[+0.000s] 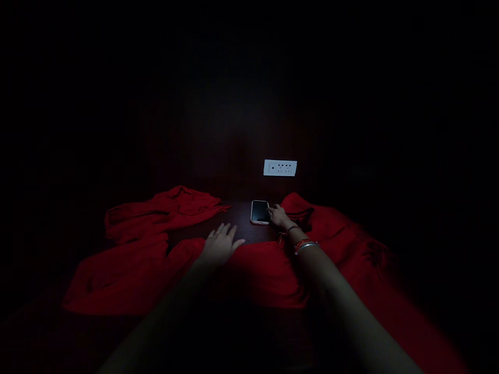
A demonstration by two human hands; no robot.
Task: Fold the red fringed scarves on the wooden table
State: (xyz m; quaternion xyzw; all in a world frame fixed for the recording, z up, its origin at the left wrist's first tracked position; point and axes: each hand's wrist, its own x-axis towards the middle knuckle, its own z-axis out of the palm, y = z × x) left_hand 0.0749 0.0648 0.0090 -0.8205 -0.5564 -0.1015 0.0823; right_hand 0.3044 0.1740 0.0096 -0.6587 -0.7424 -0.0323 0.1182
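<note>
A smartphone (260, 212) with a dark screen and a pale case lies face up on the dark wooden surface (238, 214). Over the right side of its screen reaches the stretched-out index finger of my right hand (278, 216); whether it touches the glass I cannot tell. That hand grips nothing, and its other fingers are hard to make out. To the left and nearer to me, my left hand (219, 246) rests palm down with its fingers spread. It lies at the edge of a red fringed cloth (253, 270) and holds nothing.
More red cloth (163, 210) lies crumpled at the back left, and another red stretch (335, 228) spreads along the right. A white socket panel (280, 168) is set in the dark wall behind the phone. Deep shadow hides the surroundings.
</note>
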